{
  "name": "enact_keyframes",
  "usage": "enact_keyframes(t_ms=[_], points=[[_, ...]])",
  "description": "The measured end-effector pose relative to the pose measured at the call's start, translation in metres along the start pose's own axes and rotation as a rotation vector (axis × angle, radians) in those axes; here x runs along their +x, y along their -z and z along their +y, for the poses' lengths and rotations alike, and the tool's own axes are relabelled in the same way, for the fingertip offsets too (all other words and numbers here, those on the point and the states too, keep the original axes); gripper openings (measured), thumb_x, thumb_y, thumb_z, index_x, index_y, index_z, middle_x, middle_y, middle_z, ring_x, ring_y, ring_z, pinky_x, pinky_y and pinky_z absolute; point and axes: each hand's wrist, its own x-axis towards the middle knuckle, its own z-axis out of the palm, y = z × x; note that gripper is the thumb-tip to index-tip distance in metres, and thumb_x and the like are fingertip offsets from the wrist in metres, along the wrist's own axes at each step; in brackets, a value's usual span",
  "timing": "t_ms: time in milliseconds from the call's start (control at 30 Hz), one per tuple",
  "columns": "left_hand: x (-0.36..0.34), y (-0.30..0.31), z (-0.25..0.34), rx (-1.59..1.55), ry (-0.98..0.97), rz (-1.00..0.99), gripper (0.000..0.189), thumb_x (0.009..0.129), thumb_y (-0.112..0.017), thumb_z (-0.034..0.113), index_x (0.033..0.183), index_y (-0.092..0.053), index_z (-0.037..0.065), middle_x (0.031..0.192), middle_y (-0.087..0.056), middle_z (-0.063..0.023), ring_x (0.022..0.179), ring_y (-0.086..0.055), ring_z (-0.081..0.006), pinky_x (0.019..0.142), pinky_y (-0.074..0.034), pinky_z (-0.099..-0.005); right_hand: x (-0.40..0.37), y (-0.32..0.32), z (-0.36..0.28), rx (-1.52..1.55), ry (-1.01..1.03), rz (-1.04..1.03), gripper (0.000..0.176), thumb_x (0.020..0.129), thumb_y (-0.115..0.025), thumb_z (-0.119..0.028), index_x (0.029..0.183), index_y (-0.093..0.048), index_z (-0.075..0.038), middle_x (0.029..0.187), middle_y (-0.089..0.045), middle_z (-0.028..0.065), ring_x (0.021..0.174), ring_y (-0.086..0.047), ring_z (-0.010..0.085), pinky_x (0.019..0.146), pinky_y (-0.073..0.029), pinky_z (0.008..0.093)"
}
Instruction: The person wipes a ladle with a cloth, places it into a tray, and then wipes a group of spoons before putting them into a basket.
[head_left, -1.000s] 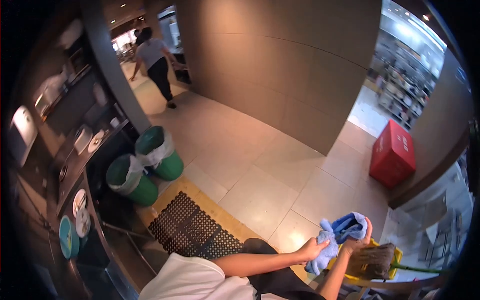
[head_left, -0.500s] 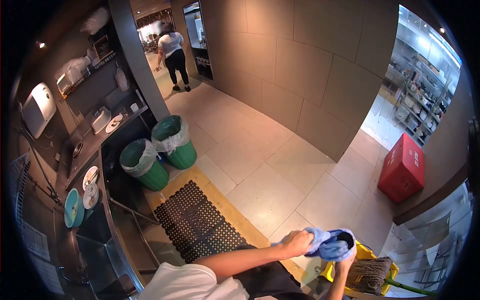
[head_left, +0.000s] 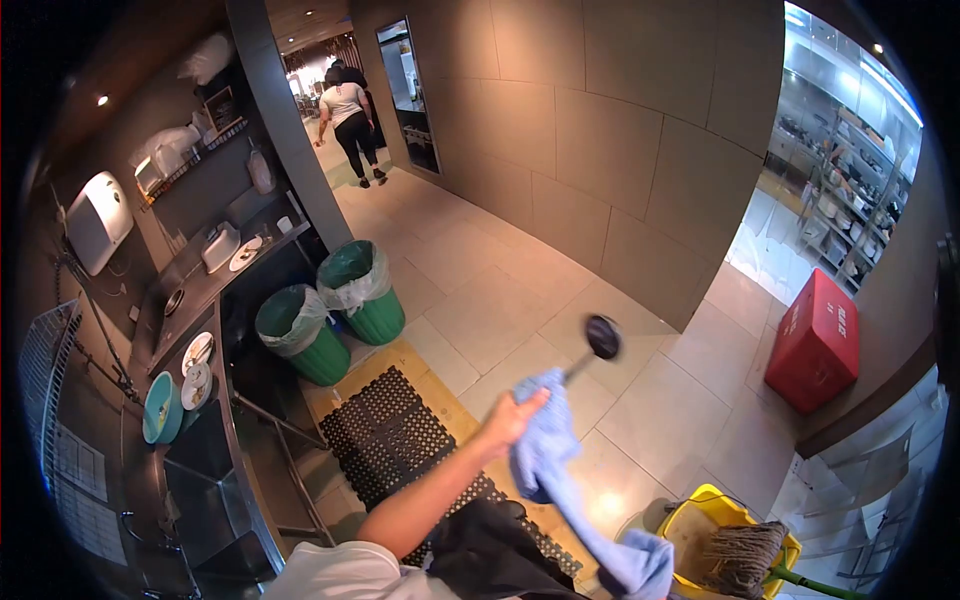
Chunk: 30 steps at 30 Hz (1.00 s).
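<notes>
My left hand (head_left: pixel 517 415) is closed around a light blue cloth (head_left: pixel 545 435) wrapped about the handle of a ladle. The ladle's dark round bowl (head_left: pixel 603 338) points away from me over the floor, slightly blurred. From my fist the cloth hangs down and to the right, its loose end (head_left: pixel 640 565) bunched near the bottom edge. My right hand does not show in this view. Below that end stands a yellow mop bucket (head_left: pixel 690 515) with a grey string mop (head_left: pixel 745 555) in it.
On the left runs a steel sink counter (head_left: pixel 240 480) with a turquoise bowl (head_left: pixel 162 405) and plates (head_left: pixel 197 385). Two green lined bins (head_left: pixel 310 350) stand beside it. A black rubber mat (head_left: pixel 385 430) lies ahead, a red box (head_left: pixel 815 340) right. A person (head_left: pixel 350 125) is in the doorway.
The ladle bowl has come out of the cloth and swung up and forward. My left hand has moved left and up; my right hand, on the cloth before, has left view. The cloth now hangs stretched.
</notes>
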Motion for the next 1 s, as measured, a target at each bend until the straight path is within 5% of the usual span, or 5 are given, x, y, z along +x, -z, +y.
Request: enact_keyframes(t_ms=[400,600,767,800,1000], points=[[0.028,0.096,0.04,-0.035,-0.264,0.34,0.024,0.084,-0.055,0.023,0.097,-0.057,0.003,0.085,-0.06,-0.0052,0.074,-0.059,-0.0151,0.065,-0.049,-0.0304,0.042,-0.034,0.023,0.029,0.077,-0.078,0.028,0.077,-0.057,-0.027,0.088,-0.053,-0.003,0.081,-0.055,0.0055,0.072,-0.053,0.0161,0.066,-0.045,0.0285],[0.039,0.083,-0.029,0.436,-0.141,-0.002,0.027,0.083,-0.056,0.03,0.084,-0.063,0.004,0.067,-0.062,-0.004,0.058,-0.056,-0.0134,0.057,-0.046,-0.029,0.118,-0.109,-0.011,-0.074,0.367,-0.099,0.028,0.077,-0.059,-0.029,0.085,-0.055,-0.002,0.076,-0.057,0.005,0.069,-0.054,0.0176,0.064,-0.045,0.0298],[0.04,0.041,0.008,1.402,-0.404,-0.562,0.022,0.073,-0.058,0.026,0.073,-0.06,0.004,0.065,-0.06,-0.0158,0.06,-0.059,-0.032,0.055,-0.047,-0.0402,0.145,-0.132,-0.036,-1.098,0.332,-0.114,0.029,0.076,-0.061,-0.03,0.082,-0.057,-0.002,0.072,-0.059,0.0046,0.065,-0.056,0.0188,0.062,-0.046,0.0308],[0.041,0.035,0.01,1.398,-0.407,-0.559,0.022,0.073,-0.058,0.026,0.073,-0.06,0.004,0.065,-0.06,-0.0158,0.06,-0.059,-0.032,0.055,-0.047,-0.0402,0.119,-0.194,-0.034,-1.019,0.846,-0.277,0.02,0.074,-0.064,-0.018,0.08,-0.058,0.0,0.065,-0.059,0.0045,0.061,-0.054,0.014,0.056,-0.044,0.0283],[0.041,0.014,0.02,1.463,-0.397,-0.441,0.019,0.067,-0.059,0.023,0.071,-0.059,0.004,0.068,-0.06,-0.0167,0.064,-0.06,-0.0326,0.058,-0.047,-0.0433,0.142,-0.175,-0.049,-1.047,0.518,-0.357,0.031,0.084,-0.055,-0.032,0.088,-0.058,-0.002,0.078,-0.062,0.0063,0.069,-0.056,0.0147,0.062,-0.045,0.0286]])
